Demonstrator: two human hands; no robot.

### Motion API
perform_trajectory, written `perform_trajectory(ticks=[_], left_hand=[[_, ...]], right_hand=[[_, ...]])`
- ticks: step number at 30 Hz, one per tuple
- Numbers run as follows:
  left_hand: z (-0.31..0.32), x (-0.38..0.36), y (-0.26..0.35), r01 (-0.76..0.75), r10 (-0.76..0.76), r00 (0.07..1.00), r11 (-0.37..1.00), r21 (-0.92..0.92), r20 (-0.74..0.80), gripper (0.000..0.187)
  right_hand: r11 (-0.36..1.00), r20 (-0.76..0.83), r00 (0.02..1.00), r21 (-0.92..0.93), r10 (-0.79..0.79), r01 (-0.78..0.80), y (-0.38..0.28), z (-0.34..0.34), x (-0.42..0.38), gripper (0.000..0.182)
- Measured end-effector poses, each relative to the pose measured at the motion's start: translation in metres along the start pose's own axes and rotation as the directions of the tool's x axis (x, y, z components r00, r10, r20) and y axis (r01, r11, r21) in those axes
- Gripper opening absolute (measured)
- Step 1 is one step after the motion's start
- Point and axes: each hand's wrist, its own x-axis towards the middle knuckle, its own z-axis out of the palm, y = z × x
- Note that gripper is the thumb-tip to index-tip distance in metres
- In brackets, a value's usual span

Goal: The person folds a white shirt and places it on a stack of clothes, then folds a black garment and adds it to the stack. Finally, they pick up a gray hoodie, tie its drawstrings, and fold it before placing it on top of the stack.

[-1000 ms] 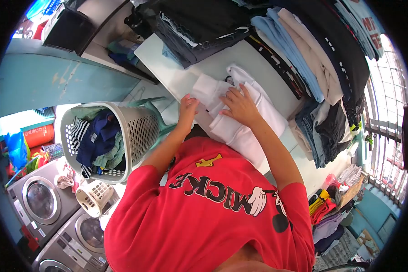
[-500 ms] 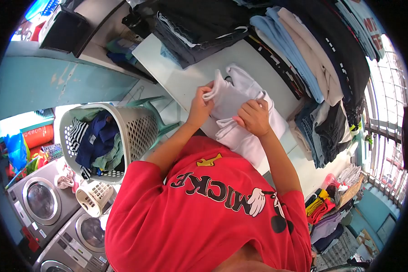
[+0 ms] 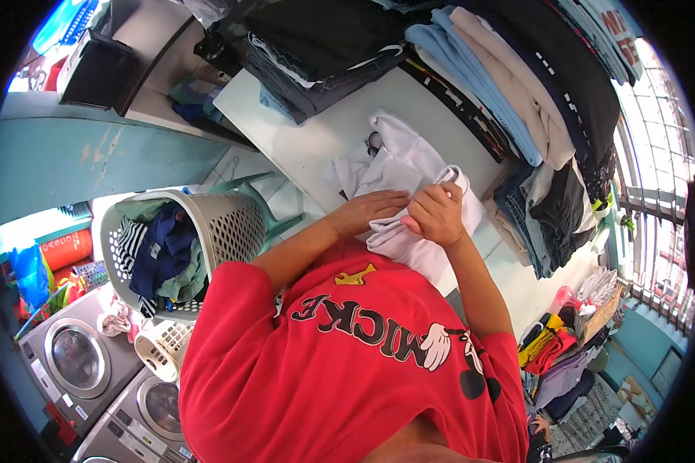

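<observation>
A white garment [image 3: 409, 150] lies partly folded on the white table [image 3: 301, 147], with a small dark round part showing near its far end. My right hand [image 3: 438, 214] is closed on a folded edge of it, thumb pointing left. Beside it, my left hand [image 3: 372, 211] lies on the cloth with fingers stretched out and together, their tips close to the right hand. The near part of the garment hangs toward my red shirt [image 3: 363, 347].
Dark folded clothes [image 3: 324, 54] stand at the table's far side. Stacked trousers [image 3: 510, 92] line the right. A laundry basket [image 3: 232, 231] with clothes stands left, beside a green chair [image 3: 274, 220]. Front-loading washers [image 3: 77, 355] are lower left.
My left hand has let go of the raised cloth edge, moved nearer and right, and flattened on the garment. That raised edge has dropped. My right hand keeps its hold.
</observation>
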Motion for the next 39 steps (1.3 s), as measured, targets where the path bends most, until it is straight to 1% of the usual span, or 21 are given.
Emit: perform_trajectory(ticks=[3,4,5,7,8,10,12,16,18,20,22,23,25,26,27,30,31,35,36,38,39], left_hand=[[0.000,-0.004,0.003,-0.007,0.005,0.999,0.998,0.061,0.038,0.037],[0.003,-0.010,0.008,0.333,-0.377,0.926,0.830,-0.448,-0.009,0.035],[0.002,-0.012,0.011,0.472,-0.674,0.724,0.331,-0.817,0.145,0.033],[-0.006,-0.016,0.006,0.385,-0.736,0.676,0.399,-0.832,-0.040,0.036],[-0.011,-0.016,0.004,0.301,-0.770,0.597,0.476,-0.826,-0.226,0.041],[-0.015,-0.011,0.002,0.344,-0.782,0.573,0.502,-0.793,-0.246,0.039],[-0.007,-0.012,-0.010,0.435,-0.846,0.530,0.334,-0.836,-0.063,0.052],[-0.002,-0.010,-0.019,0.611,-0.809,0.580,0.353,-0.708,0.097,0.076],[-0.010,-0.002,-0.013,0.786,-0.780,0.606,0.558,-0.267,0.153,0.098],[-0.014,0.015,-0.006,0.853,-0.840,0.517,0.492,-0.172,0.164,0.102],[-0.023,0.033,-0.002,0.902,-0.887,0.431,0.425,-0.074,0.167,0.106],[-0.028,0.042,0.000,0.919,-0.896,0.387,0.395,-0.009,0.218,0.098],[-0.021,0.042,-0.008,0.924,-0.897,0.346,0.376,0.066,0.274,0.091],[-0.006,0.031,-0.023,0.888,-0.858,0.454,0.457,-0.044,0.241,0.084],[0.002,0.025,-0.031,0.833,-0.809,0.554,0.533,-0.150,0.197,0.077],[-0.023,0.047,-0.005,0.857,-0.810,0.515,0.473,-0.207,0.281,0.081],[-0.027,0.054,0.003,0.868,-0.818,0.495,0.457,-0.192,0.293,0.075],[-0.028,0.081,0.022,0.797,-0.742,0.585,0.451,-0.402,0.326,0.073],[-0.023,0.087,0.024,0.767,-0.738,0.577,0.344,-0.542,0.349,0.070],[-0.017,0.098,0.024,0.723,-0.727,0.572,0.229,-0.652,0.379,0.068],[-0.015,0.102,0.023,0.749,-0.723,0.543,0.188,-0.635,0.426,0.066]], right_hand=[[1.000,-0.010,1.000,-0.005,-0.010,0.010,0.002,0.002,0.006,0.028],[1.000,-0.029,0.999,0.011,-0.023,0.023,0.003,0.004,0.010,0.025],[0.999,-0.048,0.998,0.026,-0.034,0.035,0.004,0.006,0.014,0.023],[0.999,0.008,1.000,0.033,-0.012,0.012,0.005,0.013,0.013,0.023],[0.999,0.065,0.998,0.039,0.005,-0.007,0.005,0.018,0.014,0.023],[0.998,0.133,0.991,0.049,0.026,-0.033,0.005,0.029,0.023,0.019],[0.997,0.202,0.978,0.055,0.046,-0.058,0.009,0.047,0.032,0.016],[0.979,0.158,0.978,0.133,0.135,-0.157,0.023,0.101,0.031,0.011],[0.811,0.019,0.931,0.485,0.363,-0.326,0.035,0.111,0.034,0.008],[0.741,-0.022,0.891,0.566,0.453,-0.362,0.039,0.102,0.032,0.007],[0.384,-0.012,0.652,0.816,0.758,-0.432,0.028,0.073,0.031,0.007],[0.592,-0.168,0.693,0.680,0.701,-0.433,0.027,0.066,0.018,0.010],[0.496,-0.114,0.604,0.699,0.789,-0.515,-0.001,0.034,-0.003,0.013],[0.376,0.018,0.595,0.760,0.804,-0.531,-0.017,0.021,-0.018,0.015],[0.248,0.149,0.584,0.802,0.798,-0.543,-0.034,0.010,-0.032,0.016],[-0.132,0.615,0.654,0.765,0.440,-0.630,-0.079,-0.010,-0.057,0.017],[-0.128,0.604,0.751,0.795,0.268,-0.593,-0.084,0.000,-0.070,0.022],[-0.287,0.662,0.735,0.740,0.151,-0.608,-0.097,0.000,-0.063,0.048],[-0.294,0.653,0.740,0.748,0.163,-0.595,-0.101,0.007,-0.065,0.048],[0.290,0.648,0.692,0.628,0.319,-0.722,-0.109,0.030,-0.070,0.053],[0.291,0.656,0.583,0.508,0.479,-0.811,-0.110,0.041,-0.073,0.052]])
